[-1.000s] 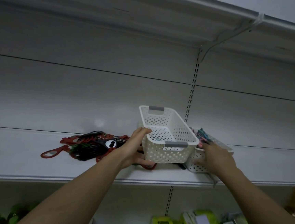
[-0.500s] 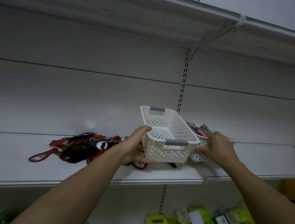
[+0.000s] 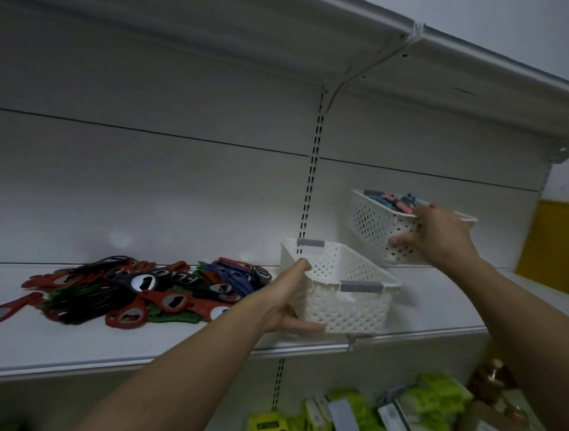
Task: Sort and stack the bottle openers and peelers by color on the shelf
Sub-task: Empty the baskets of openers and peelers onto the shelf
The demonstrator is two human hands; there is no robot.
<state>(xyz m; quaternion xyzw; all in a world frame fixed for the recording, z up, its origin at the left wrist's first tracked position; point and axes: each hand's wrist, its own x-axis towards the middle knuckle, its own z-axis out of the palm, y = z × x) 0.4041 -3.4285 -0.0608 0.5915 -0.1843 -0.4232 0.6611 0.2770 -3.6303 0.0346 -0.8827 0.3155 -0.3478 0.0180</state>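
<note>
A mixed heap of red, black, green and blue bottle openers (image 3: 139, 288) lies on the white shelf (image 3: 59, 336) at the left. My left hand (image 3: 282, 304) grips the left wall of an empty white perforated basket (image 3: 348, 300) with grey handles, which sits near the shelf's front edge. My right hand (image 3: 436, 237) holds a second white basket (image 3: 372, 223) by its near end, lifted above the shelf to the right. Pink and blue peelers (image 3: 391, 200) lie inside the second basket.
Another shelf (image 3: 293, 20) hangs overhead on a bracket (image 3: 364, 71). A slotted upright (image 3: 313, 169) runs down the back panel. Below the shelf are green packaged goods (image 3: 378, 426). A yellow panel (image 3: 562, 246) stands at the far right.
My right hand has lifted the basket of peelers up and to the right, away from the empty basket. The empty basket has come down onto the shelf. The camera view has swung left.
</note>
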